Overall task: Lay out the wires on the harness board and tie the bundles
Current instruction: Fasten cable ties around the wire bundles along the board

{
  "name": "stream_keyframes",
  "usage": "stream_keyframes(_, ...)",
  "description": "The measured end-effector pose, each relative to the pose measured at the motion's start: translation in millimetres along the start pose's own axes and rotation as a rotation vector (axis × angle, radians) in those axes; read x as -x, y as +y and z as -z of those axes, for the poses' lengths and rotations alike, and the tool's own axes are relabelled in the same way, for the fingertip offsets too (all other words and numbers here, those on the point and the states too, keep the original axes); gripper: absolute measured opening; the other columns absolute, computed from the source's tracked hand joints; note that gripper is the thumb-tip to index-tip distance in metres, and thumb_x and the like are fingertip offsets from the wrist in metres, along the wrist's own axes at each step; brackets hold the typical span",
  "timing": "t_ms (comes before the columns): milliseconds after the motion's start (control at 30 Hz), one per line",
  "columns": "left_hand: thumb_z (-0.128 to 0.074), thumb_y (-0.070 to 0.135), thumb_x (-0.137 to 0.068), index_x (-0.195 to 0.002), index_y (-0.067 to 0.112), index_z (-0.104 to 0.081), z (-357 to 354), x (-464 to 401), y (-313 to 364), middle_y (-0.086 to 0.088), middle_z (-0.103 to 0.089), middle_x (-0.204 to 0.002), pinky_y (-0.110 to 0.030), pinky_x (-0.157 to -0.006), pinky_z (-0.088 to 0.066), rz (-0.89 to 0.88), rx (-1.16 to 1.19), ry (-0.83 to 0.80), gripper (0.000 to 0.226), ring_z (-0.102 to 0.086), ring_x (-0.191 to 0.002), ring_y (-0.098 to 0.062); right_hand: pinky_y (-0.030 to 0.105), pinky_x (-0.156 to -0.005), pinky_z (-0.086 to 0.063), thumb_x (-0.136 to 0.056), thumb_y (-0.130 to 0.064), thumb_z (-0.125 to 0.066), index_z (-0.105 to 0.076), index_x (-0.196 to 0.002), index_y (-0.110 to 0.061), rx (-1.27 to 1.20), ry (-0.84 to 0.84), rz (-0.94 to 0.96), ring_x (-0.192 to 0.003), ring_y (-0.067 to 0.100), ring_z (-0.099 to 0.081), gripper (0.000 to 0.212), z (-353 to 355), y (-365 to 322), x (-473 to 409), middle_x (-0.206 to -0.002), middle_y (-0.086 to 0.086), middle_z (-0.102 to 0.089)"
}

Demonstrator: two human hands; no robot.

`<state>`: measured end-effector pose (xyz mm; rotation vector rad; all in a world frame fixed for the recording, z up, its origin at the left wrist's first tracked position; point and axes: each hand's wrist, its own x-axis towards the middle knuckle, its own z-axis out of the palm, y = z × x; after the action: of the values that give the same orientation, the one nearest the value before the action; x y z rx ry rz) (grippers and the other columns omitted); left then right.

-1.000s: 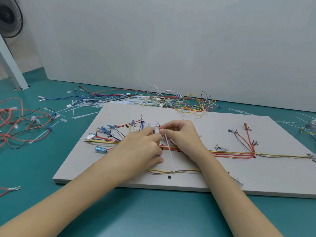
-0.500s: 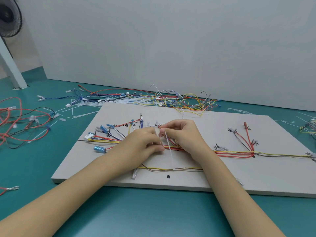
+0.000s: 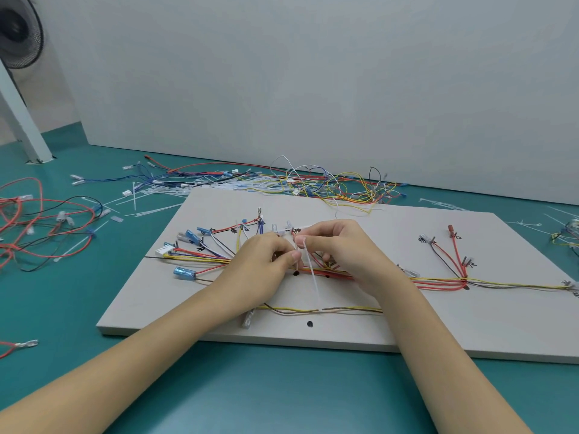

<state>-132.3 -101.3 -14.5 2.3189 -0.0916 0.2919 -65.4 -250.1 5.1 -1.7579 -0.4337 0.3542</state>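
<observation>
Head view
Board: your grey board [image 3: 438, 327] lies flat on the green table [image 3: 282, 396], filling the middle of the view.
Wire bundle: the red and yellow wires [image 3: 438, 281] run across the board from 9 o'clock to 3 o'clock, passing under both your hands.
Cable tie: a white cable tie [image 3: 311, 281] stands at the centre, its tail trailing toward 6 o'clock over a yellow and brown pair of wires.
Left hand: your left hand [image 3: 266, 264] has its fingers curled, thumb and forefinger pinching the tie where it meets the bundle.
Right hand: your right hand [image 3: 341, 250] has its fingers curled too, fingertips pinching the top of the tie, just beside your left thumb.
Loose wires: a tangle of spare wires [image 3: 313, 183] lies on the table at 12 o'clock, beyond the board.
Red wires: more red wires [image 3: 37, 220] lie at 9 o'clock.
Fan: a fan [image 3: 17, 29] shows at 10 o'clock.
</observation>
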Motion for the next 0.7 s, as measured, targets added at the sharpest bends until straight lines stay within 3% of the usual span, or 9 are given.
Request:
stream_keyframes(133,-0.055,0.018,-0.096,-0.070,0.028,-0.070,0.6,0.2,0.7,0.002,-0.057,-0.082,-0.012,-0.063,-0.030,0.016,0.022,-0.029,0.031,-0.047,-0.071,-0.001,0.010,-0.049,-0.037,-0.081,-0.009,-0.074,-0.075,-0.079,-0.013,-0.013,-0.008,-0.005,-0.049,-0.003,-0.050,0.004,0.9,1.3,0.4,-0.065,-0.007,-0.067)
stream_keyframes(267,-0.055,0.018,-0.096,-0.061,0.038,-0.060,0.1,-0.5,2.0,0.002,-0.053,-0.077,-0.018,-0.058,-0.027,0.017,0.031,-0.039,0.040,-0.043,-0.065,-0.003,0.016,-0.049,-0.036,-0.078,-0.011,-0.077,-0.077,-0.075,-0.016,-0.024,-0.008,-0.020,-0.051,0.007,-0.045,0.005,0.2,2.6,0.1,-0.069,-0.001,-0.068)
stream_keyframes(433,-0.053,0.019,-0.097,-0.063,0.038,-0.060,-2.2,0.0,1.5,0.003,-0.052,-0.079,-0.030,-0.069,-0.026,0.038,-0.002,-0.049,0.040,-0.043,-0.082,-0.019,0.011,-0.047,-0.038,-0.079,-0.008,-0.075,-0.076,-0.078,-0.011,-0.024,-0.016,-0.005,-0.049,-0.001,-0.049,0.004,0.8,3.3,-0.4,-0.063,-0.008,-0.067)
stream_keyframes(700,-0.052,0.019,-0.098,-0.062,0.039,-0.059,-2.4,0.0,1.8,-0.006,-0.057,-0.085,-0.031,-0.069,-0.026,0.032,-0.001,-0.047,0.041,-0.045,-0.085,-0.022,0.010,-0.049,-0.038,-0.080,-0.008,-0.074,-0.075,-0.081,-0.011,-0.019,-0.059,-0.019,-0.051,-0.002,-0.050,0.003,3.9,2.0,1.1,-0.069,-0.003,-0.067)
